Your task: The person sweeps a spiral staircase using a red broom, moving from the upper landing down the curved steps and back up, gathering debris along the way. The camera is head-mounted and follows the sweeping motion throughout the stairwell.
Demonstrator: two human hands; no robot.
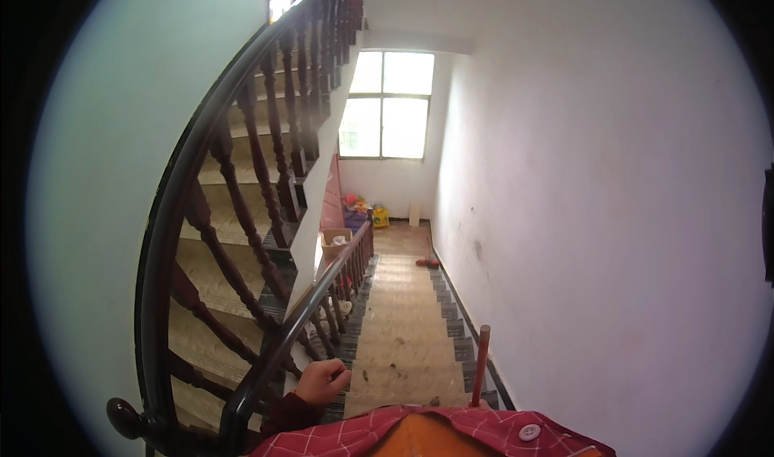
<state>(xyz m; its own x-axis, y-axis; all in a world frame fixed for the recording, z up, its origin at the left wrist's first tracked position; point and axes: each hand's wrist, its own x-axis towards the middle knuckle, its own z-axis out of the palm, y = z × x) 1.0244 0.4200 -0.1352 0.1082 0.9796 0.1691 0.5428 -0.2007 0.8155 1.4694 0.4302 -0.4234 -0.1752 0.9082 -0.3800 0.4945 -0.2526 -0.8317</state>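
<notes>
My left hand (324, 382) is curled with nothing visible in it, over the left edge of the stairs beside the dark wooden handrail (302, 312). At the lower right a reddish-brown pole (481, 366) stands up nearly vertical. Only a sliver of my right hand (481, 404) shows at the pole's lower end, mostly hidden by my red checked garment; its grip is not clear. Dark bits of debris (393, 366) lie on the tan stair treads (405, 318) that lead down ahead of me.
Another flight with turned balusters (257, 251) rises on the left. A white wall (580, 215) runs along the right. Near the landing are a red broom head (427, 263), a cardboard box (336, 242), a yellow bag (380, 217) and a window (384, 103).
</notes>
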